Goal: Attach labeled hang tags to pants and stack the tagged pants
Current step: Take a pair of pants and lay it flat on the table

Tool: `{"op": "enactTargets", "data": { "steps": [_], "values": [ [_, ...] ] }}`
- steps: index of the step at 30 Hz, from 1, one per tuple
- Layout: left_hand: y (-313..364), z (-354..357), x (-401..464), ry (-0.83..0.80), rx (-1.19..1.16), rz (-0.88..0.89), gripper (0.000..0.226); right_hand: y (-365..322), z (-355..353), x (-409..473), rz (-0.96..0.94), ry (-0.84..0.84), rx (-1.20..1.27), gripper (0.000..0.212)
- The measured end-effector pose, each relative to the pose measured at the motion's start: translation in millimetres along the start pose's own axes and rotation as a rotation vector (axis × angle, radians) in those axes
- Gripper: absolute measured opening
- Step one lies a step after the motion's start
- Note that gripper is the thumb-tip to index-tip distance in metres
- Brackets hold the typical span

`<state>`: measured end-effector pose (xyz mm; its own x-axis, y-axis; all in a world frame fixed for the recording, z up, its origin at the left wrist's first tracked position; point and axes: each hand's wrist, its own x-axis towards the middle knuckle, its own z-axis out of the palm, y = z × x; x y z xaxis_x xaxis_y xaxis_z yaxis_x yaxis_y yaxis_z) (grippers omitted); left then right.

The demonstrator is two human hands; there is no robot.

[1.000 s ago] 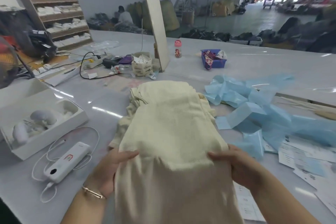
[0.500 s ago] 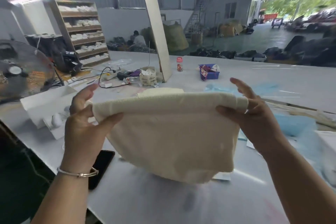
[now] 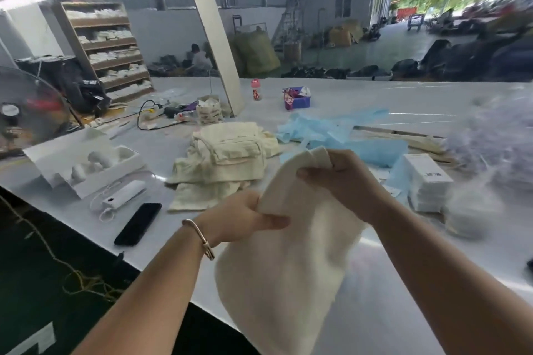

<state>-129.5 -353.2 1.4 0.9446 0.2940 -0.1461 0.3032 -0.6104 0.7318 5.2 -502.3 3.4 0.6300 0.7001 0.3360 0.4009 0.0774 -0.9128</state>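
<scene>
Grip: left hand (image 3: 245, 217) and right hand (image 3: 343, 181) both clutching folded cream pants (image 3: 288, 253) above bench (image 3: 403, 297); cream pile (image 3: 225, 161) behind; white box stack (image 3: 427, 181) label unreadable

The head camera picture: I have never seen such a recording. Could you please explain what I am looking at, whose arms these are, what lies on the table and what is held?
There is no machine here. A person wears a camera on the head, so you see their own two arms from above, reaching forward over a large pale table.

The left hand, with a bracelet on its wrist, and the right hand both grip one cream pair of pants, lifted off the table and hanging down.

Behind it lies a pile of similar cream pants. To the left are a black phone, a white power bank with its cable, and an open white box. To the right are crumpled blue sheets and a stack of white cards, possibly the tags. I see no tag on the held pants.
</scene>
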Motion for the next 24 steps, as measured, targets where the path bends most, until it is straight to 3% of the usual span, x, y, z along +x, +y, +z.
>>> {"op": "enactTargets", "data": {
  "steps": [2,5,7,11,15,19,22,24],
  "values": [
    [3,11,11,-0.042,-0.091,-0.032,0.034,10,-22,-13,0.061,0.134,0.036,0.002],
    [33,25,31,-0.065,-0.361,-0.043,0.022,29,-62,-38,0.176,0.472,0.005,0.008],
    [64,37,44,-0.060,-0.509,-0.008,0.016,42,-85,-62,0.261,0.575,0.011,0.006],
    [136,63,59,-0.094,-0.635,0.172,0.021,51,-117,-113,0.345,0.617,0.027,0.014],
    [191,62,59,-0.057,-0.904,0.361,0.023,20,-142,-139,0.230,0.671,0.040,0.022],
    [195,38,57,-0.082,-1.112,0.525,0.034,-5,-158,-145,0.111,0.618,0.016,0.038],
    [160,24,69,0.008,-1.115,0.471,0.037,-1,-162,-141,0.105,0.611,-0.019,0.038],
    [114,28,81,0.062,-1.082,0.342,0.042,20,-158,-137,0.164,0.669,-0.357,0.041]
  ]
}}
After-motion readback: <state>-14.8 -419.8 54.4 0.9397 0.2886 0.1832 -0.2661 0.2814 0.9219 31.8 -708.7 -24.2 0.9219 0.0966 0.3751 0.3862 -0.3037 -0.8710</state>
